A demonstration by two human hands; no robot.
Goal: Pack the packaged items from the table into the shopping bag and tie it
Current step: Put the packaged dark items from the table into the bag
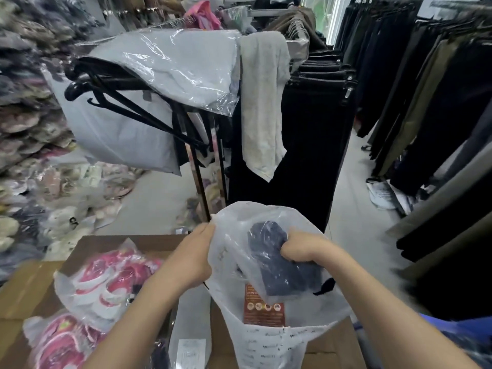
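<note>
Pink footwear sealed in clear packets sits at the near left of the cardboard-covered worktop [32, 291]: one packet of pink-and-white shoes [106, 280] lies farther in, another pink packet [61, 342] nearer the edge, both well apart from the bag's mouth. Just right of them a flat clear packet with a white label [190, 339] lies against the bag's foot. The left hand [191, 259] pinches the left rim of the white plastic shopping bag [266, 344], fingers pressed together on the film and lifting it so the mouth stays open toward the person. Inside, low down, an orange-brown printed packet [263, 306] already rests upright against the far wall. The right hand [300, 247] is closed around a dark navy garment in a clear sleeve [279, 265], gripping its right end; the packet's long axis slants from upper left to lower right, its lower end already past the rim and over the orange packet. I judge that the coming move is a short push straight down into the bag, the right hand being the one on it. Three packets look left to pack, all lying nearer the left hand.
</note>
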